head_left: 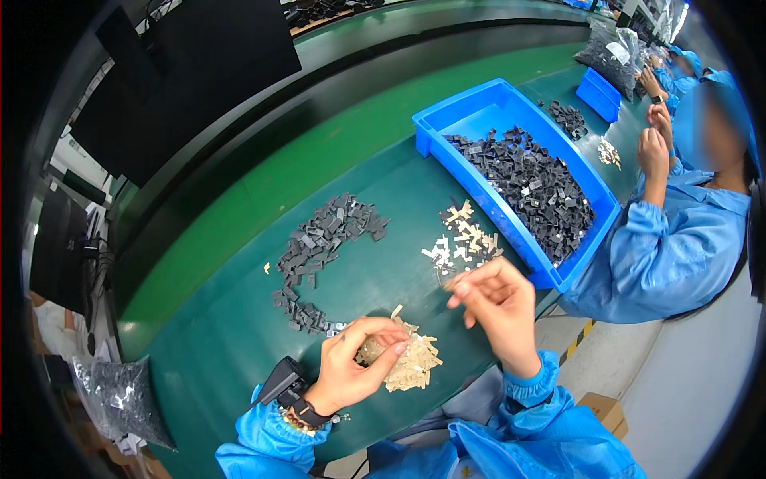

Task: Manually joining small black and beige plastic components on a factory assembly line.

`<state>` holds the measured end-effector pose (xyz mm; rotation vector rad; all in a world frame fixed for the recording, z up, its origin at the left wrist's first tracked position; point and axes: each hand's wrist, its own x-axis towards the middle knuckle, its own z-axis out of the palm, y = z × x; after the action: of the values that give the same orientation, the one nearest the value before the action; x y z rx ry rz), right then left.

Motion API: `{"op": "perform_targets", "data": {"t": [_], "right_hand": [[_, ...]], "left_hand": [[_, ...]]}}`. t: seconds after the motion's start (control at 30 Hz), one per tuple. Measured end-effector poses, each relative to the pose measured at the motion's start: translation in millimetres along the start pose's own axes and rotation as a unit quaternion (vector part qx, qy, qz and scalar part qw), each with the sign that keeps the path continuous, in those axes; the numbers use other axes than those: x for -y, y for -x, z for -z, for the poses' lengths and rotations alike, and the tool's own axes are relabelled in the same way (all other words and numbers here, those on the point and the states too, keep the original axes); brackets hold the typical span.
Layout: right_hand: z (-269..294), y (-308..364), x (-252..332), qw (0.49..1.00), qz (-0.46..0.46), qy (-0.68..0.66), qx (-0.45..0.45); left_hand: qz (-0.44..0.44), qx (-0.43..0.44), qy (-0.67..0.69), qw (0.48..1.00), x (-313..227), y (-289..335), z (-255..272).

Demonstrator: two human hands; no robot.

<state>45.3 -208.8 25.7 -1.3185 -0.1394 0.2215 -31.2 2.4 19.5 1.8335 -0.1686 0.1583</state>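
My left hand (351,363) curls over a heap of small flat beige strips (415,369) near the table's front edge. Its thumb and fingertips come close together at the heap, and whatever is between them is too small to make out. To the right, my right hand (503,311) is raised with thumb and forefinger pinched; a tiny object at their tips cannot be made out. Just beyond it lies a loose scatter of cream and white pieces (463,239), with some dark bits among them. Small dark grey plastic parts (319,239) form a curved band beyond my left hand.
A blue bin (487,195) full of black parts stands at the right. A co-worker in blue (670,247) sits beside it, near a smaller blue bin (598,94) and other small piles. A clear bag of dark parts (128,399) is at the left; a black panel (199,80) rises behind.
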Motion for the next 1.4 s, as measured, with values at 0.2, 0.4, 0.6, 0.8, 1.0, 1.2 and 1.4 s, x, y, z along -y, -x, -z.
{"op": "perform_targets", "data": {"t": [0.2,0.4,0.6,0.8,1.0,1.2,1.4], "right_hand": [[-35.9,24.3,-17.6,0.986,-0.076,-0.114,0.097],[-44.3,32.6,-24.4,0.986,-0.075,-0.115,0.100],[-44.4,34.5,-28.3,0.992,-0.060,-0.090,0.068],[-47.3,34.7,-24.5,0.933,0.214,0.287,-0.027],[-50.1,28.1,-29.3,0.871,0.321,0.371,-0.024],[-44.5,26.7,-30.7,0.840,0.349,0.416,0.001],[-42.3,26.2,-30.7,0.810,0.361,0.463,0.017]], "left_hand": [[-0.030,-0.027,0.032,0.999,0.0,-3.0,6.8],[-0.032,-0.038,0.016,0.999,5.1,-1.0,8.8],[0.081,-0.055,0.140,0.985,4.6,3.8,3.7],[0.091,-0.055,0.131,0.986,4.2,4.7,5.3],[0.078,-0.062,0.074,0.992,-0.8,3.4,2.9],[0.007,-0.033,-0.065,0.997,-4.1,4.6,10.0],[-0.186,-0.012,-0.247,0.951,5.3,2.4,11.6]]}}
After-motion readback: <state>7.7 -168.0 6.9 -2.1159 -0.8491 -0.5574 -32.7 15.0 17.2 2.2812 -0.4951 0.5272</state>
